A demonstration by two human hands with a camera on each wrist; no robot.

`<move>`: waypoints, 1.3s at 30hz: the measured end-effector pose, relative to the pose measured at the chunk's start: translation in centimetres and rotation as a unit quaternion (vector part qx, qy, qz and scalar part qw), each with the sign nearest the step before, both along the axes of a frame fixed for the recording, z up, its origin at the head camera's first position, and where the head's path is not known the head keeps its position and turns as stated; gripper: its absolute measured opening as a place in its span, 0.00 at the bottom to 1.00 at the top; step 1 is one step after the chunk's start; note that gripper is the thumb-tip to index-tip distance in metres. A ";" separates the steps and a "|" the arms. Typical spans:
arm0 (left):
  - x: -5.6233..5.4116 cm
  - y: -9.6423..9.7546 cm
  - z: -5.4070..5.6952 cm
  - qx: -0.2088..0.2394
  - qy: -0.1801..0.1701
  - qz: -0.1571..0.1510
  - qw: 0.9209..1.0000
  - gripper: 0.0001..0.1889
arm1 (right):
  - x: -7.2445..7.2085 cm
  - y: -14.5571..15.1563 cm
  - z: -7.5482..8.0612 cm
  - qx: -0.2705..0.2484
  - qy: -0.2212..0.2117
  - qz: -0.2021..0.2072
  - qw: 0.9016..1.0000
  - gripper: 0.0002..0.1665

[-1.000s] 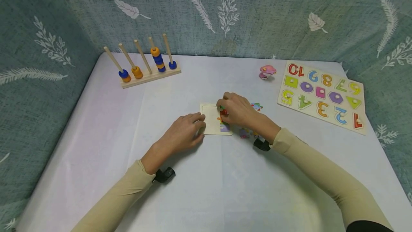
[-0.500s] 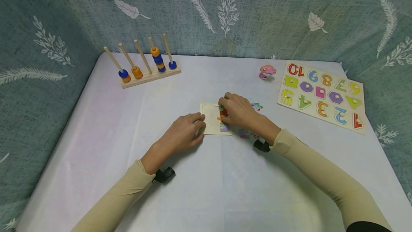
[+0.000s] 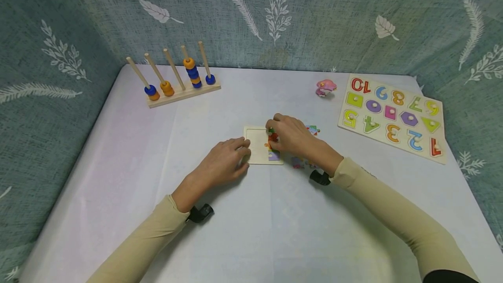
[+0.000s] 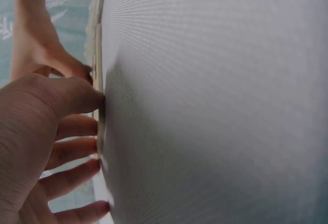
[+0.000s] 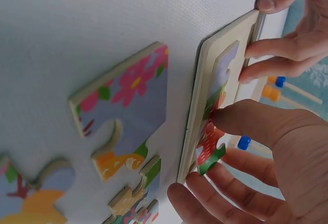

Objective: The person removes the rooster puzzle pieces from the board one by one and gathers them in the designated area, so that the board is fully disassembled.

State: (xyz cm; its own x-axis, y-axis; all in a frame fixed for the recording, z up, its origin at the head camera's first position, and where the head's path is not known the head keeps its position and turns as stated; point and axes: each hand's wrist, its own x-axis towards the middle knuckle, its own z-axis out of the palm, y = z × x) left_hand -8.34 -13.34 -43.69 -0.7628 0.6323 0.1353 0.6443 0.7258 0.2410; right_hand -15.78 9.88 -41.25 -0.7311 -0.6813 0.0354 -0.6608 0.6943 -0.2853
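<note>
The left hand (image 3: 222, 159) lies relaxed, its fingertips touching the left edge of the wooden puzzle tray (image 3: 258, 147), thumb at the near left corner. Beyond it, toward the desk's (image 3: 220, 239) far left corner, I have the peg abacus (image 3: 178, 96) with blue and orange beads. The tray's left part shows bare wood. In its near right corner I see a lavender jigsaw piece (image 3: 274, 156); just beyond, by the right edge, the red-and-green jigsaw piece (image 5: 209, 141) sits right under the right hand (image 3: 292, 135), pinched between thumb and fingers. I can't tell whether it lies flat. Loose pieces, including a pink-flowered jigsaw piece (image 5: 136, 98), lie off the tray's right edge. Farther right, near the desk's far edge, stands a pink toy figurine (image 3: 326, 87), then the number-and-shape board (image 3: 362, 115).
</note>
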 end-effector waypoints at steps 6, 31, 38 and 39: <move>-0.1 0.0 -0.1 0.000 0.002 -0.002 1.000 0.13 | 0.0 -0.1 0.0 -0.004 0.006 0.004 1.000 0.20; -0.1 -0.2 -0.1 -0.003 0.004 0.002 1.000 0.14 | 0.1 -0.6 -0.7 -0.009 0.049 -0.005 0.999 0.13; 0.0 -0.1 -0.1 -0.005 -0.004 0.004 1.000 0.14 | 0.2 -0.5 -0.6 -0.010 0.054 -0.018 0.998 0.14; 0.0 -0.1 -0.2 -0.006 -0.004 0.004 1.000 0.14 | 0.2 -0.4 -0.6 -0.014 0.055 -0.019 0.998 0.15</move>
